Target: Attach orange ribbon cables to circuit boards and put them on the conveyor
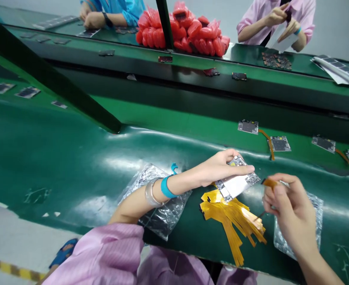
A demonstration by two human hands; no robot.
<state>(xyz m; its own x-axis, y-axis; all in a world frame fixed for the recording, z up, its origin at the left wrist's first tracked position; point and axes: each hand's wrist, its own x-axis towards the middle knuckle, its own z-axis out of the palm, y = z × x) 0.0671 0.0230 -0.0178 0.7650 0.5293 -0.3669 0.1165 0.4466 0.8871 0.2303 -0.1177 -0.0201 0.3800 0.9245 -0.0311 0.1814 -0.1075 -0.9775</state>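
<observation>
My left hand is closed on a small circuit board, holding it just above the green bench. My right hand pinches the end of an amber flex cable next to the board's right edge, with a thin tool seeming to run through the fingers. A pile of amber flex cables lies under and below the board. A blue wrist strap and a bracelet sit on my left wrist.
Silver antistatic bags lie at my left forearm and under my right hand. Boards with flex cables rest on the conveyor. Across it, two people handle parts beside a heap of red bags. A dark post slants at left.
</observation>
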